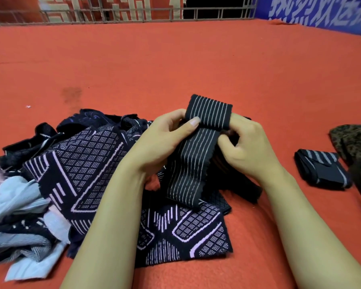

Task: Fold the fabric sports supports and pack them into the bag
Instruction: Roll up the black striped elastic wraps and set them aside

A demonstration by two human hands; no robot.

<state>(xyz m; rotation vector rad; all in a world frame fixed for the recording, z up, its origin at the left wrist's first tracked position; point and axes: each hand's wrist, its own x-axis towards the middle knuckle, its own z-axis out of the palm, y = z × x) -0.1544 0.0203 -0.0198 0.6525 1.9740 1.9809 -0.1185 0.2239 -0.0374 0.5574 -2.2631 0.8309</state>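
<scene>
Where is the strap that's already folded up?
The folded strap lies on the red cloth at the right, beside the camouflage bag, apart from both hands.

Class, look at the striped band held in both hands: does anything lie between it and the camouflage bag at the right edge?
Yes. A folded striped support lies on the red cloth between the striped band, gripped by the left hand and right hand, and the camouflage bag.
</scene>
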